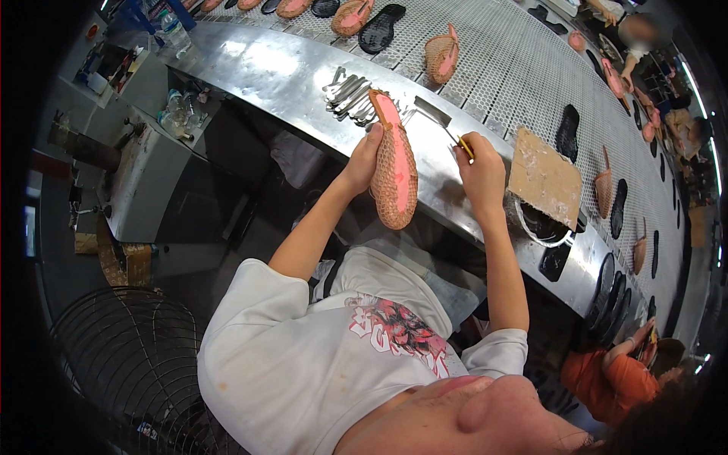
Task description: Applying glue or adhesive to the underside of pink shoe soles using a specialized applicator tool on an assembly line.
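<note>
Held bottom side up in my left hand (362,165) is a tan woven shoe upper (408,171) with a pink strip along its underside. My fingers close around its narrow heel end, and the rounded toe points toward me. My right hand (484,178) pinches a thin tool (465,147) with a yellow handle, its slim metal end reaching toward a slot (432,111) in the bench; its exact kind is unclear. Beyond the shoe, a pile of flat metal strips (349,95) lies on the shiny metal bench (250,64).
A mesh conveyor (493,64) past the bench carries woven uppers (441,59) and black soles (381,29). Right of my right hand, a stained board (544,178) covers a container. A wire fan (136,364) stands lower left. A person in orange (614,379) works at the lower right.
</note>
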The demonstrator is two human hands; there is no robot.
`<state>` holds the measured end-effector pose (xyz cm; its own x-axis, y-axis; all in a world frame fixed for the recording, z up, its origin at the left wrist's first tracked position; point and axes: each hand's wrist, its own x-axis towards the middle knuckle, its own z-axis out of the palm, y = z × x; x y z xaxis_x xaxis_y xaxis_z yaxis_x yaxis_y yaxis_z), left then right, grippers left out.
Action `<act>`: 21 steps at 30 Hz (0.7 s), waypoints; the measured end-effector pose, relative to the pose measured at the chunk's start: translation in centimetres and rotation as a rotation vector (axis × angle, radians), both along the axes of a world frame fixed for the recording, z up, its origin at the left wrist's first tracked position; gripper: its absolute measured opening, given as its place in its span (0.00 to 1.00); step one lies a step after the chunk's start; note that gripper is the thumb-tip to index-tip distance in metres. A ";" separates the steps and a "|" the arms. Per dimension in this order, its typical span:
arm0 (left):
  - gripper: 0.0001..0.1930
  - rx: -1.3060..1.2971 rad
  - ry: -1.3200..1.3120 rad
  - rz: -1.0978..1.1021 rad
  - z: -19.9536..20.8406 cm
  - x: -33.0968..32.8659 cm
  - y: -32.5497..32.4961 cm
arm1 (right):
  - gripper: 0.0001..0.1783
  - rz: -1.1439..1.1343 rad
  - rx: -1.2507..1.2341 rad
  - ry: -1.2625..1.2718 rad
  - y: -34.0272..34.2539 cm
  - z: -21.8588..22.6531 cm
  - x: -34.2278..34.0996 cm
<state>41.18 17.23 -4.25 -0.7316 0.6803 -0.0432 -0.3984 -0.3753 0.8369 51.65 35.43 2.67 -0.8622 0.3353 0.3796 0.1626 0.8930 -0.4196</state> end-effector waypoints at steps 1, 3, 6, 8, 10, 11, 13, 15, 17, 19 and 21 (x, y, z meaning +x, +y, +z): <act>0.28 -0.002 0.000 0.004 0.1 0.1 0.0 | 0.09 0.102 -0.115 0.076 -0.3 0.2 0.0; 0.29 -0.003 0.057 0.030 0.3 0.4 0.0 | 0.12 0.218 -0.260 0.127 -1.7 1.0 0.4; 0.31 -0.054 0.163 0.046 -0.1 0.6 -0.5 | 0.13 0.254 -0.071 0.091 -3.5 2.0 0.4; 0.31 -0.079 0.219 0.048 -0.1 0.9 -0.6 | 0.15 0.251 -0.029 0.058 -4.5 2.7 0.1; 0.32 -0.103 0.273 0.049 0.1 1.0 -0.6 | 0.16 0.277 0.003 0.028 -4.9 3.0 -0.1; 0.32 -0.103 0.303 0.054 0.2 1.1 -0.5 | 0.16 0.278 0.003 0.029 -4.9 2.9 -0.3; 0.32 -0.102 0.332 0.060 0.1 1.2 -0.6 | 0.17 0.330 0.053 -0.001 -5.0 2.7 -0.5; 0.32 -0.112 0.309 0.040 0.1 1.1 -0.7 | 0.17 0.324 0.113 -0.015 -5.1 2.9 -0.6; 0.32 -0.114 0.330 0.060 0.6 1.2 -0.6 | 0.17 0.318 0.172 -0.031 -5.2 2.9 -0.7; 0.32 -0.117 0.348 0.081 0.8 1.4 -0.6 | 0.20 0.378 0.216 -0.138 -5.5 2.9 -0.9; 0.32 -0.098 0.276 0.083 0.6 1.3 -0.8 | 0.21 0.415 0.194 -0.198 -5.8 3.3 -0.7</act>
